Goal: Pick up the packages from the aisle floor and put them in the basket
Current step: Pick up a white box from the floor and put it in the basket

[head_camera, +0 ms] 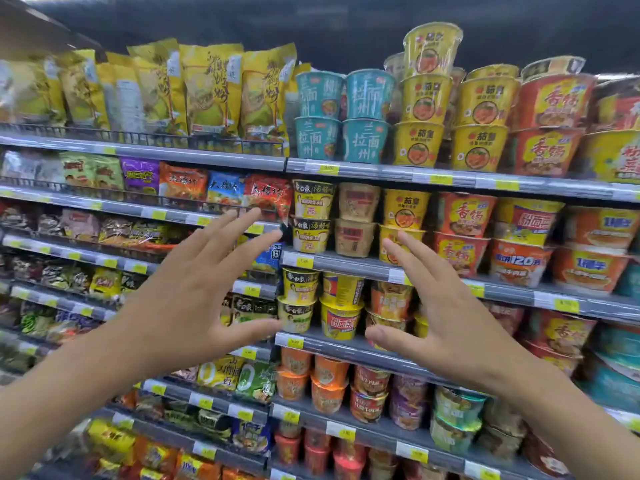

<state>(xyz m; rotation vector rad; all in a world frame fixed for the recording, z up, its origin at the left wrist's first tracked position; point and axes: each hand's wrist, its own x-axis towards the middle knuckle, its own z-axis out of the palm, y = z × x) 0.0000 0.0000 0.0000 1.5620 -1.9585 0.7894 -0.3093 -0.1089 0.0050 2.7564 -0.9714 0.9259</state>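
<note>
- Two bare forearms rise from the bottom corners, the left forearm [52, 403] and the right forearm [571, 410] slanting inward.
- The left hand [183, 299] is held up with straight, spread fingers, thumb pointing right; it holds nothing.
- The right hand [453, 317] mirrors it, fingers splayed and thumb pointing left, also holding nothing. The two hands are apart, with an open gap between the thumbs.
- Through that gap show round yellow tubs [341, 306] with glossy film lids, stacked two high.
- Smooth grey shelf edges [346, 261] run across in tiers and carry small yellow price tags [304, 261].
- On the left stand soft, crinkly noodle packets [183, 181], shiny and wrinkled, behind a thin black wire rail [138, 136].
- On the right sit tapered bowls, packed rim to rim: red bowls [547, 150], teal bowls [362, 140] and orange bowls [327, 382] lower down.
- On the top shelf at the far left, tall yellow pillow bags [207, 91] lean upright, close together.
- Only shelving is in view, so where the packages and the basket lie cannot be told.
</note>
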